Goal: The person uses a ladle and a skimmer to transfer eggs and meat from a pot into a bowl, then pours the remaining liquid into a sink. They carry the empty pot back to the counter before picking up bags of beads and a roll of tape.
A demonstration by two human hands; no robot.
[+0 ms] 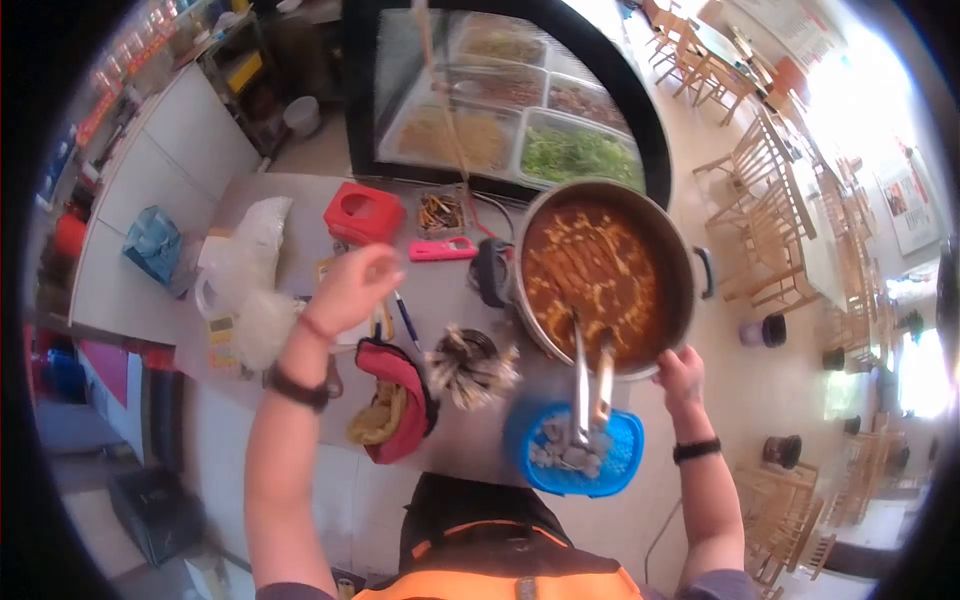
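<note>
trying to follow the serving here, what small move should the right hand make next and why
Probably take hold of the tongs: they lie propped from the blue basket onto the pot rim, unheld, and the right hand rests on that rim just beside them. The left hand is raised over the counter.

— Where do your hands sit? 
— Your right hand (682,378) rests on the near rim of the stockpot (690,262), which stands at the right end of the counter (300,250). Your left hand (352,288) hangs above the counter's middle, over some pens (405,320).

— What lies between them? 
— Tongs (590,385) lean from the pot's rim down into a basket (620,465) just in front of it. To the basket's left stands a holder of skewers (470,365), and left of that a pouch (395,400).

— And behind? 
— A display case (500,100) with food trays stands behind the pot; a box (362,213) sits before its left corner, and plastic bags (250,270) lie to your left.
</note>
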